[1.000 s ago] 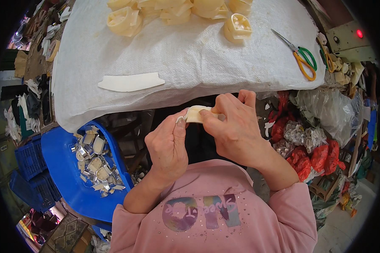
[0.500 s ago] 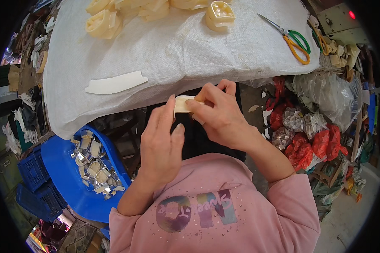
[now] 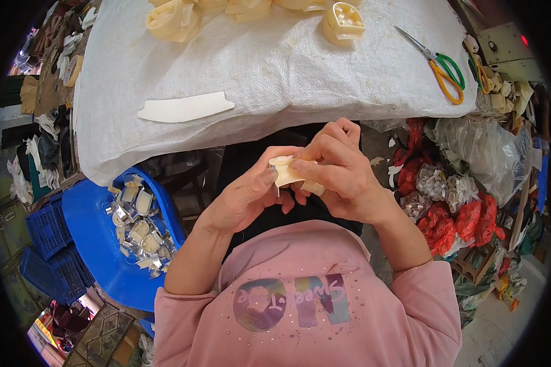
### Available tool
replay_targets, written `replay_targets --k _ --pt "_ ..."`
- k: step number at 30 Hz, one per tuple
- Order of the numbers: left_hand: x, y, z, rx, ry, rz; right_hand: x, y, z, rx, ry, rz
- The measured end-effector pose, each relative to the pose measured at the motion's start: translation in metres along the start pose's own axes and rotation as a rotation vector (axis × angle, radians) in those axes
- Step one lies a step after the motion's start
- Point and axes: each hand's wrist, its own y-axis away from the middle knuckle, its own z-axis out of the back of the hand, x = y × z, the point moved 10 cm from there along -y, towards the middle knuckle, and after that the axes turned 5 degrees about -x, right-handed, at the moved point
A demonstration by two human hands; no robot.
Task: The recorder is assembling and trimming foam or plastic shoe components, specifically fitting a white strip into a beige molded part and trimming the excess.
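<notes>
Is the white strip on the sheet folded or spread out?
Spread out: the white strip lies flat on the white sheet, with no fold showing.

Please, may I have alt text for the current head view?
A person's left hand and right hand hold a small, curved cream piece. Beyond, on a white woven sheet, lie rounded pale-yellow pieces, a flat white strip and green-and-orange scissors. At left, silver-and-cream parts lie in a blue plastic holder.
</notes>
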Motion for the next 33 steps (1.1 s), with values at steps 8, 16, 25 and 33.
replay_targets --k 8,16,25,33 --pt "-0.001 -0.007 0.004 -0.161 -0.057 0.010 0.005 0.000 -0.006 0.044 0.095 0.044" --pt "-0.008 -0.006 0.003 -0.070 -0.117 -0.071 -0.002 0.000 -0.002 -0.020 0.132 0.011" --pt "-0.062 0.044 0.011 -0.524 -0.579 -0.850 -0.004 0.002 0.002 -0.062 0.242 -0.032" --pt "-0.068 0.046 0.007 -0.538 -0.641 -0.938 -0.005 0.004 -0.001 -0.043 0.039 -0.069"
